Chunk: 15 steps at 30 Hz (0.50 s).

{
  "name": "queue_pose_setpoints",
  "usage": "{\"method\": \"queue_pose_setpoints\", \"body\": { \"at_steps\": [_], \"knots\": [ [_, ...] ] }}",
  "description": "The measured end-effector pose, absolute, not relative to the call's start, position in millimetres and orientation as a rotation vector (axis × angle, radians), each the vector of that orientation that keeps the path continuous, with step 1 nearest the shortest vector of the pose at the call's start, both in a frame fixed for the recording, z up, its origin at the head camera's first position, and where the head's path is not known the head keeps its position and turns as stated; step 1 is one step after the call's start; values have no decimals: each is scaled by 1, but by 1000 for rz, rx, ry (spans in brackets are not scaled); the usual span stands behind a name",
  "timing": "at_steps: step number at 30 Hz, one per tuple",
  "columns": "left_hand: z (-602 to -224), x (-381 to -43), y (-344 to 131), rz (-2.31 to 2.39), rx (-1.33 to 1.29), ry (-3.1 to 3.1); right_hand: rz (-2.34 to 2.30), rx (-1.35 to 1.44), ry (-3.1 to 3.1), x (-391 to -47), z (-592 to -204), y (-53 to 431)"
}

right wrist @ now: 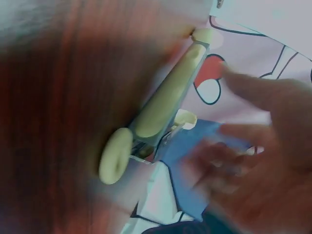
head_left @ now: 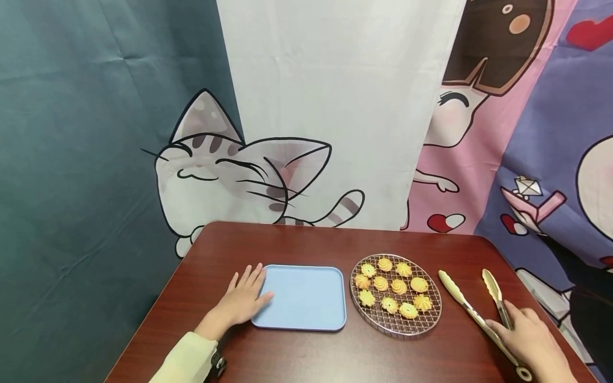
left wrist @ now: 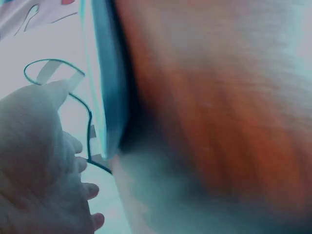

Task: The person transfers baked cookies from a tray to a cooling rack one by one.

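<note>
My left hand (head_left: pixel 241 300) lies at the left edge of a light blue rectangular tray (head_left: pixel 304 298), its fingers straight and thumb over the rim. In the left wrist view, that hand (left wrist: pixel 41 156) shows beside the tray's upright edge (left wrist: pixel 107 83). At the table's right side, my right hand (head_left: pixel 533 338) is over one arm of a pair of tongs (head_left: pixel 471 314) with cream tips, spread apart on the table. The right wrist view has the hand (right wrist: pixel 263 156) blurred, thumb and fingers apart, beside the tongs' cream-coloured handle (right wrist: pixel 168 100).
A round wire cooling rack (head_left: pixel 383 325) stands between the tray and the tongs. Several yellow piped cookies (head_left: pixel 399 287) sit on it. Beyond the brown table (head_left: pixel 297 354) hangs a cartoon-printed cloth (head_left: pixel 335 106). My left wrist wears a dark strap (head_left: pixel 218 364).
</note>
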<state>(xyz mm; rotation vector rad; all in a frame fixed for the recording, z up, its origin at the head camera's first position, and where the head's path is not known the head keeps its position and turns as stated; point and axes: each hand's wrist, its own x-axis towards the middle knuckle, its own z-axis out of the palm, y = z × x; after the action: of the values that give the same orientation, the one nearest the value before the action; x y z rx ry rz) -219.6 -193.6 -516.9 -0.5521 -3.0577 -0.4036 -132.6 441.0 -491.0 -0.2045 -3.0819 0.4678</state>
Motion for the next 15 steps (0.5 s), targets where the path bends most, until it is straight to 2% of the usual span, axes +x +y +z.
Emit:
{"method": "queue_pose_setpoints", "body": {
  "at_steps": [3, 7, 15],
  "knots": [
    [-514, -230, -190, -451, -535, -2987, 447, 60, -2781, -141, -487, 428],
    [-502, -242, -182, -479, -528, -2923, 484, 252, -2616, -156, -482, 413],
    [-480, -270, -167, -423, -498, -2920, 394, 305, -2749, -198, -476, 409]
  ]
}}
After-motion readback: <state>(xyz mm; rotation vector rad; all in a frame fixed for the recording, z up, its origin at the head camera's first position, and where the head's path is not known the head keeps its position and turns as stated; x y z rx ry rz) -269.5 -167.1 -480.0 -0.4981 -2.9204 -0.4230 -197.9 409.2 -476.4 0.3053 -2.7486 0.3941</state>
